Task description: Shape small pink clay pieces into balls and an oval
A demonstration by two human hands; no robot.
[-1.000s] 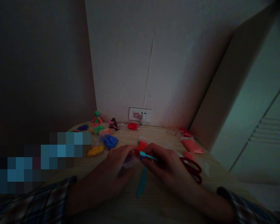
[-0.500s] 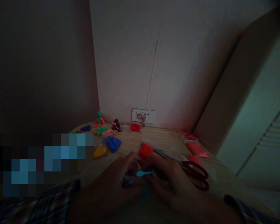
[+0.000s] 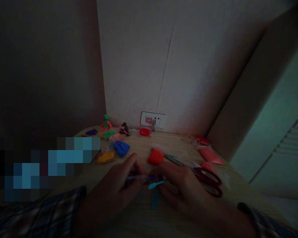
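Both hands meet over the wood-look table [image 3: 172, 142], just on the near side of the landmark, a bright red packet in clear plastic [image 3: 156, 156]. Left hand [image 3: 124, 183]: fingers closed, pinching a crinkled clear plastic wrap with dark purple material [image 3: 152, 178] that spans the gap to the right hand. Right hand [image 3: 182, 185]: fingers curled, grasping a thin turquoise plastic tool [image 3: 155, 184], its flat end pointing toward the left hand; fingertips also at the purple material, exact contact too dark to tell. A second, wider turquoise blade-like tool [image 3: 155, 199] lies nearer the wearer than the red packet, under the hands, blurry. Right of the red packet: scissors with dark red handles [image 3: 175, 160], blades pointing toward it, handles by the right hand; farther right, a flat coral-pink bag [image 3: 210, 155]. Left of the red packet: a blue bundle in plastic [image 3: 121, 148], then a yellow lump [image 3: 105, 157]. Beyond it and to the left: green clump [image 3: 108, 135], peach clump [image 3: 116, 137], small purple piece [image 3: 91, 132], green-and-orange seated figure [image 3: 106, 123], dark brown figure with a pink bow [image 3: 124, 129]. Behind the red packet: smaller red packet [image 3: 145, 132] near the wall, below a white wall socket [image 3: 154, 119].
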